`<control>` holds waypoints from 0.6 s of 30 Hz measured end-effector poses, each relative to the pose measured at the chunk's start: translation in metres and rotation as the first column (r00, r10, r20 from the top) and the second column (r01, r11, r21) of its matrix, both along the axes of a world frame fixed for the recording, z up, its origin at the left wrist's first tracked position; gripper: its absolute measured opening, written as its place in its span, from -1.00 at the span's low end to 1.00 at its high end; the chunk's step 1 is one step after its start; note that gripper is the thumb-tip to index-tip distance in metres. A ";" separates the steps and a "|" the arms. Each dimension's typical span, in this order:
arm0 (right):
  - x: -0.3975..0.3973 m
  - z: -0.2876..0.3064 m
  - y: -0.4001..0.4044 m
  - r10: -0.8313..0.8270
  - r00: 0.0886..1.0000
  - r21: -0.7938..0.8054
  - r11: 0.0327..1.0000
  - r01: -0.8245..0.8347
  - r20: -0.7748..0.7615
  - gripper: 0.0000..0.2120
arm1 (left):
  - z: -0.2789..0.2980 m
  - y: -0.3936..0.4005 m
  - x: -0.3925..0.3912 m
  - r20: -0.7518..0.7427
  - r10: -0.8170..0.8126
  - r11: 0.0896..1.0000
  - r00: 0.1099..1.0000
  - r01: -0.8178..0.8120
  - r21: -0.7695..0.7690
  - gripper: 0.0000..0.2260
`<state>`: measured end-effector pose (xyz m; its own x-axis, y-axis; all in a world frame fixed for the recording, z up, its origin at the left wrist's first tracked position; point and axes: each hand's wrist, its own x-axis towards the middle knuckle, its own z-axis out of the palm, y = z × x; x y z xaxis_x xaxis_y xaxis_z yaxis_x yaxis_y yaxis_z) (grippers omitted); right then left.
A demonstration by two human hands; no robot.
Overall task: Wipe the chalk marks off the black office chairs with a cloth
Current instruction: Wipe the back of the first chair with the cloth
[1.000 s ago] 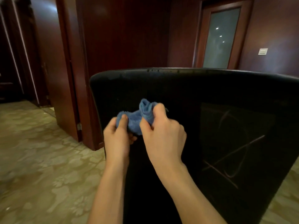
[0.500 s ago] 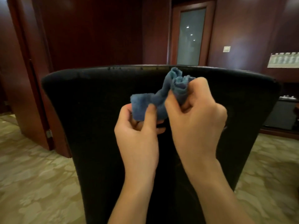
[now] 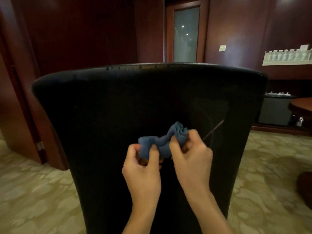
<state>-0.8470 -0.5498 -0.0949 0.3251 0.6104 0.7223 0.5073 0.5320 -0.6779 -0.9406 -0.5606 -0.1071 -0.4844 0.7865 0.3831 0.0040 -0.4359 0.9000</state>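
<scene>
A person's left hand [image 3: 142,173] and right hand [image 3: 191,159] both pinch a crumpled blue terry cloth [image 3: 162,141], fingers and thumbs curled round it, bunching it between them. The cloth is held in front of the upright back of a black office chair [image 3: 104,119]. Faint chalk lines [image 3: 213,130] show on the chair back just right of the right hand. Patterned beige carpet [image 3: 33,191] covers the floor.
</scene>
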 end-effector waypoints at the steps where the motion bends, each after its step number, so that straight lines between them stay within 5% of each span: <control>1: 0.003 0.012 -0.004 0.006 1.000 0.077 0.997 -0.005 -0.007 -0.88 | 0.012 -0.004 0.002 -0.009 -0.001 0.998 1.000 0.002 0.063 -0.91; 4: 0.013 0.056 -0.019 -0.037 0.998 0.296 0.954 0.048 -0.043 -0.81 | 0.056 -0.017 0.012 -0.057 0.003 0.944 0.998 0.016 0.329 -0.94; 7: 0.035 0.088 -0.022 -0.093 0.989 0.354 0.927 0.128 -0.116 -0.77 | 0.087 -0.020 0.026 -0.144 -0.039 0.881 0.989 0.102 0.462 -0.91; 14: 0.048 0.039 0.004 -0.107 0.987 0.141 0.982 0.124 -0.119 -0.80 | 0.037 0.012 0.042 -0.275 0.091 0.946 0.957 0.003 0.323 -0.85; 18: 0.045 -0.019 0.012 -0.071 0.992 -0.090 0.994 0.062 -0.101 -0.84 | -0.018 0.019 0.034 -0.267 0.069 0.993 0.961 -0.041 0.108 -0.89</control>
<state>-0.8020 -0.5375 -0.1138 0.4378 0.6437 0.6277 0.4640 0.4362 -0.7710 -0.9061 -0.5418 -0.1253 -0.3938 0.7121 0.5812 0.2672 -0.5163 0.8137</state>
